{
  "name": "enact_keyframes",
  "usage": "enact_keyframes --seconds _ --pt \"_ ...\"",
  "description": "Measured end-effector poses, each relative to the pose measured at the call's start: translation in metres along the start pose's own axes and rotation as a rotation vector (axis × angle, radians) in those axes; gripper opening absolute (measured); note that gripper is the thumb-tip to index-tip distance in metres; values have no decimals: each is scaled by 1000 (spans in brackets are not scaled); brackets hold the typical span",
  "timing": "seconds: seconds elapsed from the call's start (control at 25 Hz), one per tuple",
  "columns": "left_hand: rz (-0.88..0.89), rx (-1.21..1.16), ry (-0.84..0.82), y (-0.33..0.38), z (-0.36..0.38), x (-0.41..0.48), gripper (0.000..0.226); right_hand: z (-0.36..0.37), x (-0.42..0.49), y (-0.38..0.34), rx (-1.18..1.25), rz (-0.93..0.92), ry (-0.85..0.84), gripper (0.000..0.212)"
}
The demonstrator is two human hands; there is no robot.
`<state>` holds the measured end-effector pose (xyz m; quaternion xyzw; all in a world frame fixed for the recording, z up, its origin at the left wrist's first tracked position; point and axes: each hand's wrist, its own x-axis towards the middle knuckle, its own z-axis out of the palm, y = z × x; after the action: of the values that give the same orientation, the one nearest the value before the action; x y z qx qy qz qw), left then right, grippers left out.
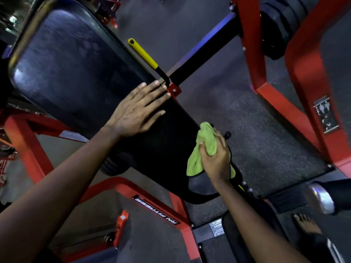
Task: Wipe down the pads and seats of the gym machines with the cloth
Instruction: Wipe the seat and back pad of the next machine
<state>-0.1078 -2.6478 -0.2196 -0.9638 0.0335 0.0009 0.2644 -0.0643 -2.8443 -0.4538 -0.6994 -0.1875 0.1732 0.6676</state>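
Both hands over seat pad (163,141): left hand (136,111) flat, fingers spread, bracing; right hand (214,160) clenched on green cloth (201,147) at pad's edge. Back pad (72,69) streaky, probably wiped; seat likely unfinished.

A dark speckled rubber floor (256,133) spreads out past the right hand (214,158). Well to the right of that hand stands a red steel frame (302,88) bearing a small label plate (325,116), too blurred to read. Below the left hand (136,111) another red frame bar (121,184) runs across, with a black strip of white lettering (157,207). Just beyond the left hand's fingertips a yellow-sleeved lever (143,54) angles upward, beside a black bar (205,57) catching a bluish sheen. The room is dim. Far up and left of the hands there is perhaps more red equipment (109,10), though it is smeared.
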Motion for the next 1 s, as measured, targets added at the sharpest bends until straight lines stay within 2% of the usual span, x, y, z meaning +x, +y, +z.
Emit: enact_keyframes --seconds 0.08,0.16,0.24,0.36,0.48,0.6,0.76,1.0 --pt "1 34 7 -1 2 0 49 -6 -10 11 8 155 52 49" --pt "-7 51 21 2 5 -1 49 -4 -6 4 16 191 99 46" --pt "-14 61 29 5 5 -1 50 -1 2 -11 -11 127 105 37" --pt "-20 48 50 7 6 0 49 0 8 -19 -28 61 35 46" --pt "120 -54 -70 23 15 4 51 0 -10 0 -100 21 49 46" --pt "191 -18 -180 47 27 11 59 -11 -41 49 -89 159 99 46" --pt "212 21 -165 50 33 12 59 -22 -60 83 -62 332 163 43" --pt "148 59 -191 59 38 13 62 -28 -47 80 -134 200 16 43"
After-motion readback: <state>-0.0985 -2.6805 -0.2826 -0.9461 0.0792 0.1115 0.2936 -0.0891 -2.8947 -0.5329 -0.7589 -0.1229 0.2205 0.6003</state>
